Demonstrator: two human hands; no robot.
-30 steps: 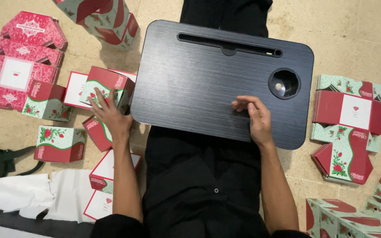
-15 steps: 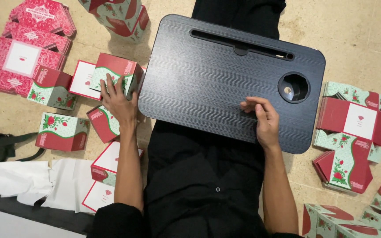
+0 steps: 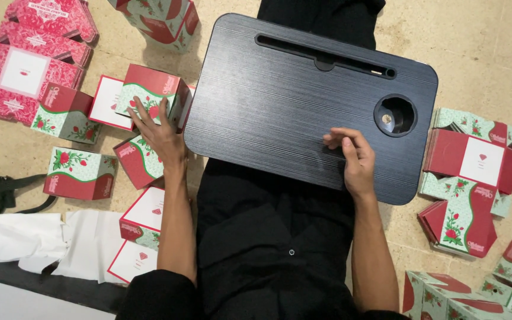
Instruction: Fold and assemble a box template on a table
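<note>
Red-green box (image 3: 152,95) under spread left hand (image 3: 160,133), right hand (image 3: 354,157) – fingers curled – on lap desk (image 3: 280,95)

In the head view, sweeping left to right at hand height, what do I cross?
Folded red-and-green rose-printed carton → left hand resting on an assembled red-and-green carton → black wood-grain lap tray → right hand on the tray → round cup recess → stack of flattened red-and-green cartons.

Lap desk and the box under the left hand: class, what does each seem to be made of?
Lap desk: likely laminated board or plastic, matte black with fine printed wood grain.
Box under the left hand: thin printed card, slightly glossy, with sharp folded edges and flaps.
</note>
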